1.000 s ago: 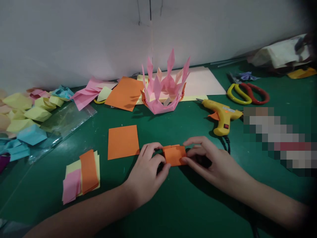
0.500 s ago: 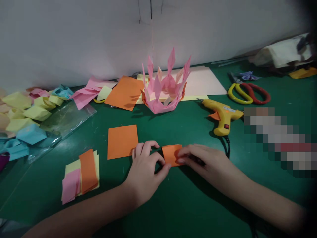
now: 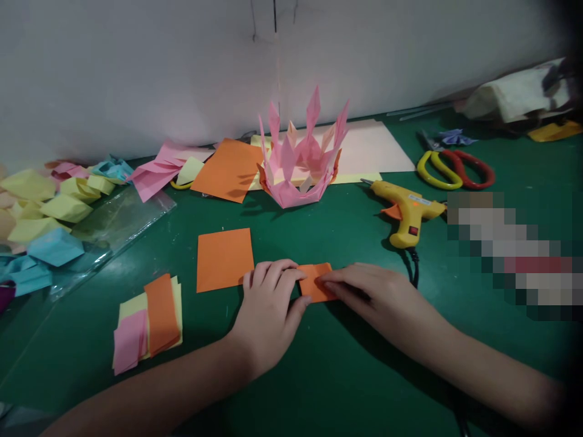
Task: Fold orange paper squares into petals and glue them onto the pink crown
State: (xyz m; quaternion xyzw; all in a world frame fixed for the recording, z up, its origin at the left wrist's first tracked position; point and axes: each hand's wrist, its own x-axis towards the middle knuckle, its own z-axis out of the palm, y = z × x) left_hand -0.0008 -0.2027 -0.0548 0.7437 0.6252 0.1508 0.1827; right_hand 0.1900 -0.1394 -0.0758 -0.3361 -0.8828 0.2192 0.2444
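Between my two hands, a small folded piece of orange paper lies on the green tabletop. With its index finger and thumb at the paper's left edge, my left hand holds it in place. On the other side, the fingers and thumb of my right hand come together on the right part of the paper. A flat orange square sheet lies just left of my left hand. Behind both hands stands a pink folded-paper crown with tall pointed petals.
A yellow glue gun and scissors lie to the right. At the left are a stack of cut paper pieces and folded yellow and blue paper shapes on clear plastic. Paper sheets lie along the wall.
My left index finger has come down onto the upper left edge of the folded orange paper. My right fingers have shifted slightly left across it.
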